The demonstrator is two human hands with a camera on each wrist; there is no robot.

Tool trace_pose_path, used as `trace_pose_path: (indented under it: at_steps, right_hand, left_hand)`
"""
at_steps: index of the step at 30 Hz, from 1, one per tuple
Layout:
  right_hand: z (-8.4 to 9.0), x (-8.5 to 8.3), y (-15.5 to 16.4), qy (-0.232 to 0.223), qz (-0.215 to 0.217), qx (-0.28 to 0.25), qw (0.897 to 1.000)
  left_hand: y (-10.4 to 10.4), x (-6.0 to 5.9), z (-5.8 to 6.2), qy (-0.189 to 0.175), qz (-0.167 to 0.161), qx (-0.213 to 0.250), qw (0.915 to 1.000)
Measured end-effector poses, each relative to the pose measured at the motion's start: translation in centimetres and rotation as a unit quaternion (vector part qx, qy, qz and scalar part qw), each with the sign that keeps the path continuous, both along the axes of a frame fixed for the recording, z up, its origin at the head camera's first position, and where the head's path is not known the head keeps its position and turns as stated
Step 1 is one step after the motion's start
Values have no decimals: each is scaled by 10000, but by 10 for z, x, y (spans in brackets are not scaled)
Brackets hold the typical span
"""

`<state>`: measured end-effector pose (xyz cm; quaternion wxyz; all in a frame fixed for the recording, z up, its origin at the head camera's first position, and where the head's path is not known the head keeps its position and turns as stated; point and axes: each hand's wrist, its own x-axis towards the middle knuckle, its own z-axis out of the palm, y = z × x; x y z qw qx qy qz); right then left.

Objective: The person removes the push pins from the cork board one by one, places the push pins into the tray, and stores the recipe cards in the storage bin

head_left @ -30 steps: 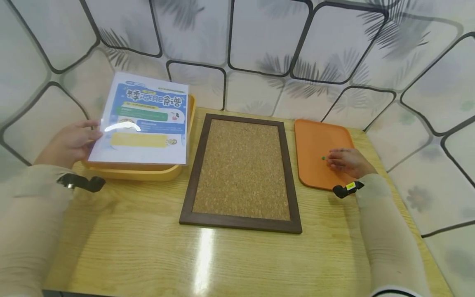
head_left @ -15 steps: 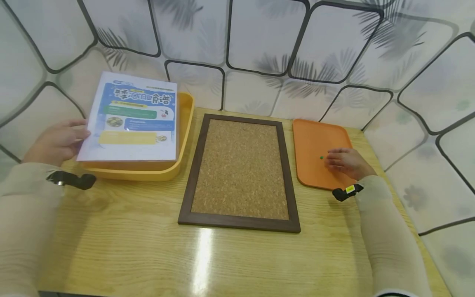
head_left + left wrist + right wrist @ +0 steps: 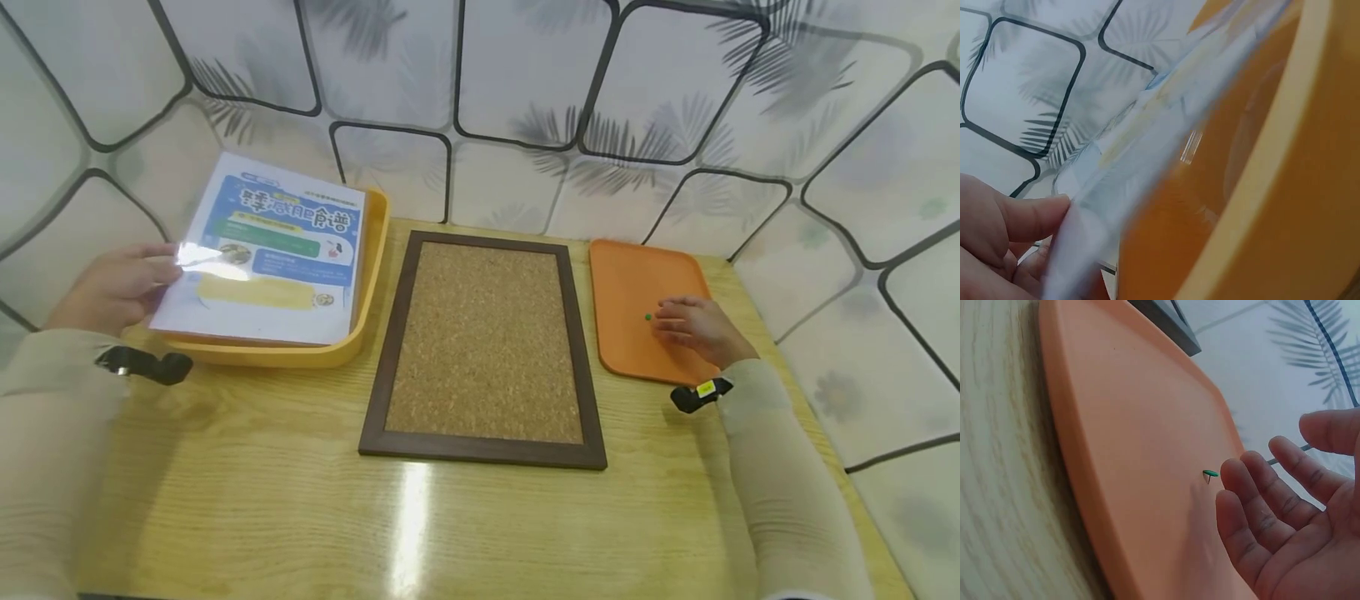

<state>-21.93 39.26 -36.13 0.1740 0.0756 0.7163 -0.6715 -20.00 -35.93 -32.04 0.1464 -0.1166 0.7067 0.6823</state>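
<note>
A glossy wooden table [image 3: 300, 500] stands against leaf-patterned white walls [image 3: 525, 75].

sheet [image 3: 262, 265]: glossy laminated paper, smooth, catching a bright glare near its left edge
yellow tray [image 3: 372, 275]: smooth plastic with a soft sheen
board [image 3: 484, 340]: rough, grainy matt cork in a dark, smooth wood-look frame
orange tray [image 3: 630, 279]: matt, smooth plastic
pin [image 3: 1210, 474]: green head, shiny
table [image 3: 300, 500]: pale wood grain, polished, reflecting light
wall [image 3: 525, 83]: smooth printed covering
sleeves [image 3: 787, 492]: soft ribbed cloth
</note>
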Motion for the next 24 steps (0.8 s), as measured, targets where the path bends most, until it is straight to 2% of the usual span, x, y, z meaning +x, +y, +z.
trace_pose_path:
  at_steps: [2, 4, 5, 10, 13, 16, 20, 24]
  right_hand:
    - [1, 0, -1, 45, 24, -40, 10000]
    - [2, 0, -2, 79, 42, -75, 9999]
    - [2, 0, -2, 99, 47, -90, 9999]
    - [-1, 0, -5, 243, 0, 116, 9996]
    - [-1, 2, -7, 329, 1, 227, 9992]
    - [2, 4, -8, 398, 56, 57, 9992]
    - [6, 8, -10, 443, 130, -252, 9986]
    - [7, 10, -12, 509, 35, -131, 9986]
  left_hand:
    - [0, 1, 1, 99, -87, -312, 9994]
    - [2, -1, 1, 51, -95, -692, 9975]
    - [2, -1, 1, 70, -141, -1003, 9948]
    - [2, 0, -1, 119, -223, -1803, 9833]
    - [3, 0, -1, 112, -345, -2299, 9725]
    - [4, -1, -2, 58, -323, -2622, 9644]
    - [6, -4, -3, 71, -175, -2845, 9585]
    - [8, -4, -4, 176, 34, -3014, 9533]
